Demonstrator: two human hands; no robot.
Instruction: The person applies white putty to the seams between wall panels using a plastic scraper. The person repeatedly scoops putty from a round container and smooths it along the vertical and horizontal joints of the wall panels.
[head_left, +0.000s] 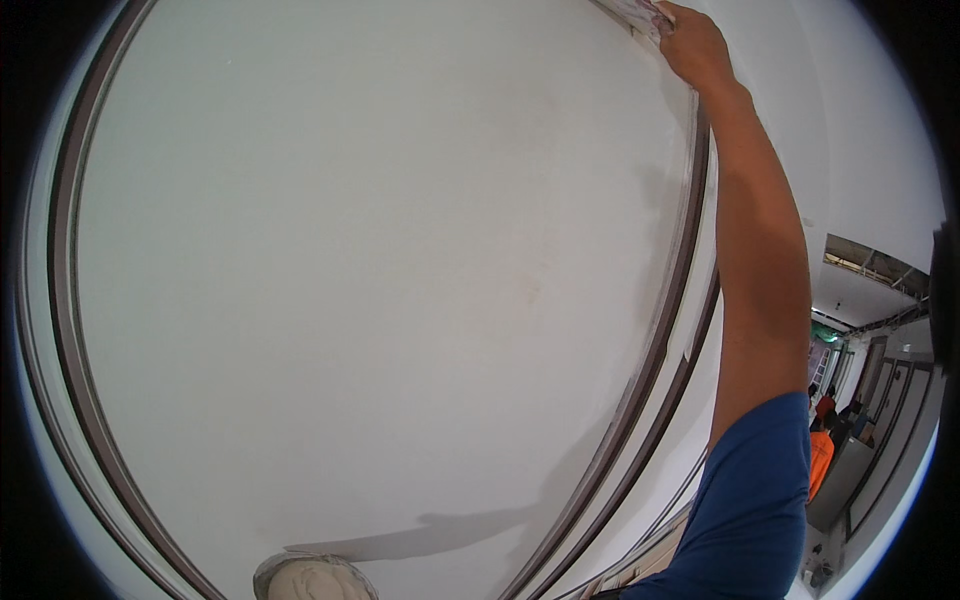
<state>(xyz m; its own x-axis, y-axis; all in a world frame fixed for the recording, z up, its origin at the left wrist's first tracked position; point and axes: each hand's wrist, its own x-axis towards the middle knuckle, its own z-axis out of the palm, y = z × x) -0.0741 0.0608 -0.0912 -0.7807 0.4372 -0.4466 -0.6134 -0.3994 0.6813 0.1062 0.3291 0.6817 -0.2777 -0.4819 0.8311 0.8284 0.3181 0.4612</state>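
Raised to the upper right, my right hand (697, 45) grips a flat, stained tool (634, 13), which looks like a plastering blade. The picture's top edge cuts off part of it. The tool lies against or close to a pale wall panel (360, 262), near the top of a dark brown trim strip (686, 247); contact is not certain. Below, at the bottom edge, a round container (264, 577) holds a thick cream-coloured paste (319, 581), perhaps joint compound. What supports the container is hidden. My left hand is out of view.
Dark trim (71, 247) also borders the panel on the left. Behind my arm at the right runs a corridor with a ceiling opening (874, 262), a grey cabinet (840, 480) and a ladder (822, 367). A person in an orange top (820, 457) is there, with others farther off.
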